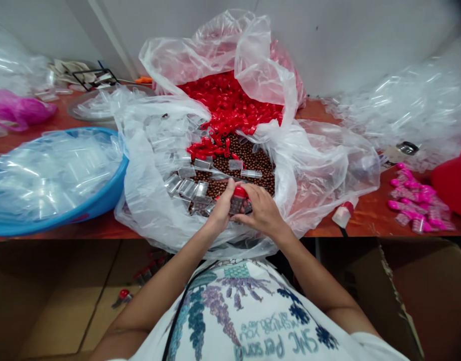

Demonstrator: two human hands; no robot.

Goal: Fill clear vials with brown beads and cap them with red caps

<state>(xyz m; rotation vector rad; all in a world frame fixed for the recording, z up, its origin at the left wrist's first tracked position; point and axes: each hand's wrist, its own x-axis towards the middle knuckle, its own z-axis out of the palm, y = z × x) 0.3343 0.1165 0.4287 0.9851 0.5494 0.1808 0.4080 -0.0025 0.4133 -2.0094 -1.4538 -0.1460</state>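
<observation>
Over an opened plastic bag (138, 190), my left hand (223, 206) and my right hand (263, 209) come together around a small clear container (237, 203) with a red cap (240, 191). Dark contents show through its wall. Fingers of both hands close on it, and the right fingers partly cover it. Just beyond lie brown beads (253, 155) in the bag, with several clear empty-looking containers (188, 188) and loose red caps (207, 149) on top. A heap of red caps (234, 98) fills a second bag behind.
A blue basin (119, 185) heaped with clear plastic pieces stands left. At right are pink-capped tubes (418, 200), a red bucket (454, 180), a red-and-clear container (343, 214) and a pile of clear plastic (399, 105). Cardboard boxes (75, 291) sit below the table edge.
</observation>
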